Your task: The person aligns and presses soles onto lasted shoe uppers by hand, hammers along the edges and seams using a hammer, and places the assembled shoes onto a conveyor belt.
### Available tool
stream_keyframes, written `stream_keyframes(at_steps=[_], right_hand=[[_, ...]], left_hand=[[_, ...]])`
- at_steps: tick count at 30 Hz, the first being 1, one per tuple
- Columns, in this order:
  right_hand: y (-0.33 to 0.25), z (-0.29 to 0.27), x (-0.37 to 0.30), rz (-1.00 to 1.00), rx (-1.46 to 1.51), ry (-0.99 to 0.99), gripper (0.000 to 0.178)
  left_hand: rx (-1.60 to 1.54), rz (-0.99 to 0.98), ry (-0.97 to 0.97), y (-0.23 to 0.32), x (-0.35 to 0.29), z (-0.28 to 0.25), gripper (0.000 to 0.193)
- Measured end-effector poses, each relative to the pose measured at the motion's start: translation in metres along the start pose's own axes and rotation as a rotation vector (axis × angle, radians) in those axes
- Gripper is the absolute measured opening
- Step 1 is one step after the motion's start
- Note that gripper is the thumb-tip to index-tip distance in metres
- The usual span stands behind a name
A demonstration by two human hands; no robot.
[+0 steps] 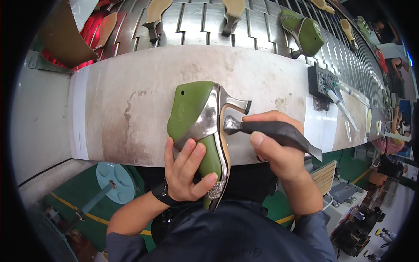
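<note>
My left hand point(185, 177) is wrapped round a metallic silver heeled shoe point(205, 120) fitted on a green shoe last point(187, 107). The shoe lies on its side, toe toward me, with its tan sole edge and low heel facing right. A glittery band crosses it near the toe. In my right hand point(281, 146) is a hammer point(275, 131) with a rounded metal head and a black-wrapped handle. Its head is right beside the sole, just below the heel; whether they touch I cannot tell. A flat, pointed end of the handle sticks out past my palm.
A pale, stained worktable point(122, 105) lies beneath the shoe. A dark block point(321, 81) and brushes point(342, 107) with pale handles sit on its right. Beyond runs a slatted metal conveyor point(192, 22) carrying soles and another shoe on a green last point(305, 35). People work far right.
</note>
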State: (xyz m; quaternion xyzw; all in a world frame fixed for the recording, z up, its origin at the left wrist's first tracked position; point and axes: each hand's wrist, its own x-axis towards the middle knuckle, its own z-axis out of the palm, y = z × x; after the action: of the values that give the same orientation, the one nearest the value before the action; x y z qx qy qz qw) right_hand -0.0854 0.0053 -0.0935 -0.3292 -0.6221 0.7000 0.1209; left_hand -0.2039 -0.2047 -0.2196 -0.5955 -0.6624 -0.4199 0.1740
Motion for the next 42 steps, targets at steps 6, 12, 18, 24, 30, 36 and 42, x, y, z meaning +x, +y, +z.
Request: stream_keyframes(at_steps=[6,12,18,24,30,36,42], right_hand=[[-0.007,-0.001,0.009,-0.097,-0.175,-0.104,0.029],[-0.020,-0.004,0.022,-0.069,-0.327,-0.162,0.029],[-0.030,-0.007,0.032,-0.077,-0.400,-0.226,0.029],[-0.032,-0.007,0.039,-0.086,-0.404,-0.271,0.029],[-0.040,-0.002,0.044,-0.045,-0.472,-0.301,0.028],[-0.062,0.010,0.039,0.104,-0.535,-0.184,0.033],[-0.054,0.011,0.039,0.090,-0.537,-0.189,0.025]], left_hand=[[0.028,-0.002,0.025,0.001,-0.004,0.003,0.055],[0.031,-0.031,0.066,0.001,-0.005,0.008,0.056],[-0.021,-0.043,0.025,0.000,-0.003,0.002,0.052],[-0.031,-0.075,0.058,0.004,-0.005,0.005,0.050],[-0.041,-0.096,0.064,0.005,-0.006,0.003,0.049],[-0.058,-0.060,0.024,0.006,-0.001,-0.002,0.049],[-0.034,0.002,0.000,-0.003,-0.001,-0.002,0.050]])
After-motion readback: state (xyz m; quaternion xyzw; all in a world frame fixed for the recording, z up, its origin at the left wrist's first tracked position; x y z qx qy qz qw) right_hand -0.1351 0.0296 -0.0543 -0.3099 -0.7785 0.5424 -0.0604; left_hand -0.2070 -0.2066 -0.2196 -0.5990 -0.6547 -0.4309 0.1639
